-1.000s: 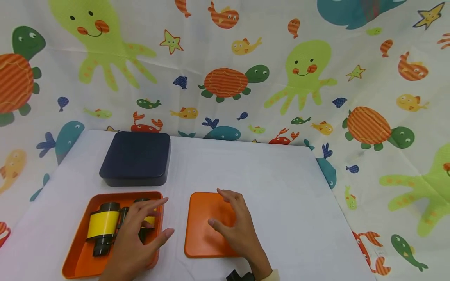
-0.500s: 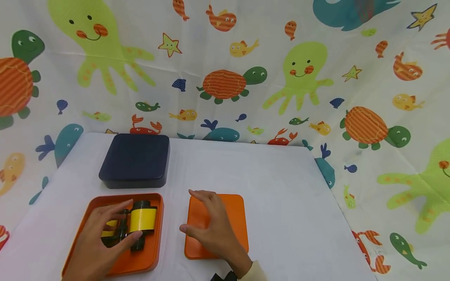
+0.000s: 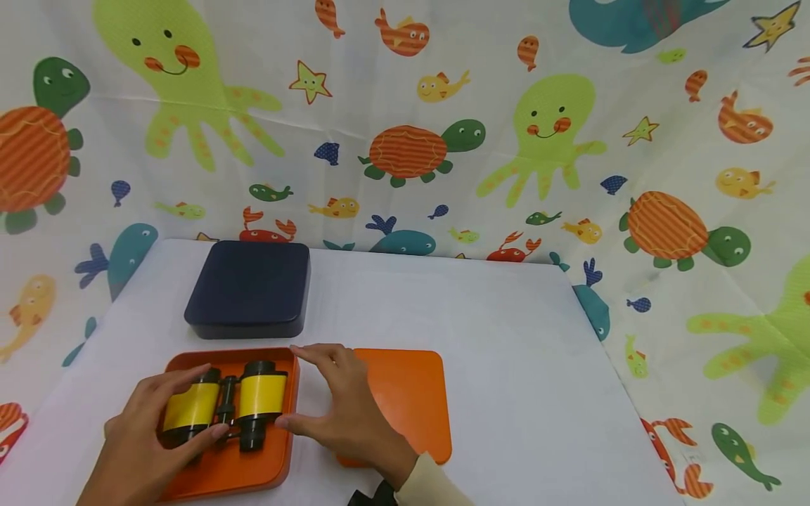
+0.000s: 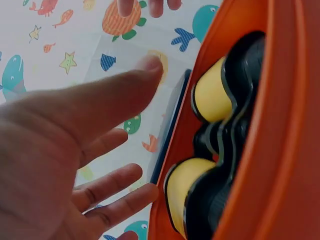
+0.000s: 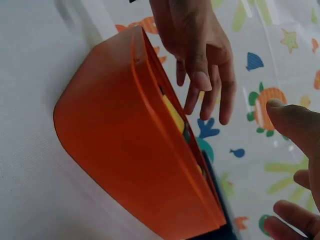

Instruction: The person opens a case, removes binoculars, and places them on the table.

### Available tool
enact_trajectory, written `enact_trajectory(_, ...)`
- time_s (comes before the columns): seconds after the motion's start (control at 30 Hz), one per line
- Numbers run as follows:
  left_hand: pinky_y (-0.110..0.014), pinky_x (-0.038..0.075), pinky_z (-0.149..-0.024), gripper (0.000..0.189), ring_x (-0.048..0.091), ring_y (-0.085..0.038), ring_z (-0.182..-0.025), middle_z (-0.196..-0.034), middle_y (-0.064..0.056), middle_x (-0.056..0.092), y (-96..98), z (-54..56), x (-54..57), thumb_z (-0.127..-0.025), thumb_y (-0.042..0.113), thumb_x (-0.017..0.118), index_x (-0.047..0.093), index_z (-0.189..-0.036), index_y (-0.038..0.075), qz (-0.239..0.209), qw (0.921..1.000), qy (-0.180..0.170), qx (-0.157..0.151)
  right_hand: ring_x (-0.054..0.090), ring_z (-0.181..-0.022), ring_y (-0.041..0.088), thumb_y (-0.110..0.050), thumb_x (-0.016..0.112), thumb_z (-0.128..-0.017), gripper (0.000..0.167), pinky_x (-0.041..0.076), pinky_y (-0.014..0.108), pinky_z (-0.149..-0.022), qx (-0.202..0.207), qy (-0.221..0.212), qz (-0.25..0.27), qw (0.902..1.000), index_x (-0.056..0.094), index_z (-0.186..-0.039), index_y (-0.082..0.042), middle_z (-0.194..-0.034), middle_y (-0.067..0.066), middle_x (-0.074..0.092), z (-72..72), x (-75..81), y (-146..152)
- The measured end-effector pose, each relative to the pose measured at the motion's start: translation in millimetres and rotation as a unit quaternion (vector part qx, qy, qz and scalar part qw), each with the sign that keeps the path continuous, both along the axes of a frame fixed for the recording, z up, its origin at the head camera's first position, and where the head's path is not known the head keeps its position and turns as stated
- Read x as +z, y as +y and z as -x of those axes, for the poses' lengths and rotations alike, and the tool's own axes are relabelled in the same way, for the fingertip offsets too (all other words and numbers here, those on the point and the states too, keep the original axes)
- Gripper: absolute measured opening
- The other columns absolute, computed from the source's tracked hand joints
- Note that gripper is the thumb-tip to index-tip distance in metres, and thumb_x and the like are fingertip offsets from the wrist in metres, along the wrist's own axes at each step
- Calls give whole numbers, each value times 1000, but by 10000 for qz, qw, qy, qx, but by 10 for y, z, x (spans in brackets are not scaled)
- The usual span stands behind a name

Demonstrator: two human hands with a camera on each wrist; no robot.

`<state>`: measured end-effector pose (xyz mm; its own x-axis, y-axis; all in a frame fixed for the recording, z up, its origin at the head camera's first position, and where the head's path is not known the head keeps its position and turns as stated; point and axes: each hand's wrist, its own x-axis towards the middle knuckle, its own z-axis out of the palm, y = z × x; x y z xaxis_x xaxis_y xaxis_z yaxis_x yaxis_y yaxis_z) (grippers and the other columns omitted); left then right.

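Yellow-and-black binoculars [image 3: 262, 395] lie in an open orange box [image 3: 268, 471] at the front left of the table. My left hand [image 3: 136, 436] hovers over the left barrel, fingers and thumb spread; the left wrist view shows the hand [image 4: 40, 170] apart from the binoculars. My right hand [image 3: 354, 407] is by the box's right side, thumb and fingers spread near the rim. Nothing is held by the right hand [image 5: 300, 150] in the right wrist view. Part of the left barrel is hidden behind my left hand.
A flat orange lid-like panel [image 3: 411, 400] lies to the right of the box, partly covered by my right hand. Behind the box sits a dark navy box [image 3: 249, 284]. A sea-animal curtain [image 3: 405, 84] hangs behind the white table [image 3: 506, 365].
Both hands have shifted left: my left hand from over the right barrel to the left one, my right hand from above the orange panel to the box's right edge. The binoculars stay put.
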<state>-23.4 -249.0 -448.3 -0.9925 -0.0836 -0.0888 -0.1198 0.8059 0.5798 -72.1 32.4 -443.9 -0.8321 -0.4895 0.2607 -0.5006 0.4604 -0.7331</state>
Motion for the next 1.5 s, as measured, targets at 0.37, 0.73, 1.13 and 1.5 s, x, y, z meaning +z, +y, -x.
enact_trajectory(0.37,-83,19,-94,107,38,-61,-125,-152,-36,37,-141,5,-180,-79,52,92,38,-163,13,-95,9988,470,-101,47,-141,5,-57,82,-88,87,42,37,-112,288,-135,-492,9983,38,-162,-42,-154,-14,49,126,-142,-236)
enact_trajectory(0.73,-88,17,-101,107,40,-61,-123,-151,-37,39,-185,41,-244,-77,42,95,38,-163,14,-110,9995,243,-173,49,-138,3,-56,81,-90,87,35,24,-106,712,132,-817,9940,37,-163,-38,-156,-14,49,187,-273,-340)
enact_trajectory(1.13,-76,26,-91,100,39,-59,-118,-142,-37,41,-129,81,-242,-73,27,99,47,-156,8,238,9995,217,-59,51,-131,3,-58,83,-87,82,32,21,-99,691,503,-1472,9854,48,-157,-34,-152,-14,52,196,-298,-456)
enact_trajectory(1.5,-80,39,-96,104,48,-55,-108,-135,-31,44,-238,165,-133,-68,49,99,53,-150,5,671,9961,-194,-545,55,-118,-1,-61,84,-84,70,34,20,-94,498,466,-2289,9711,61,-146,-38,-132,-17,59,328,-173,-505)
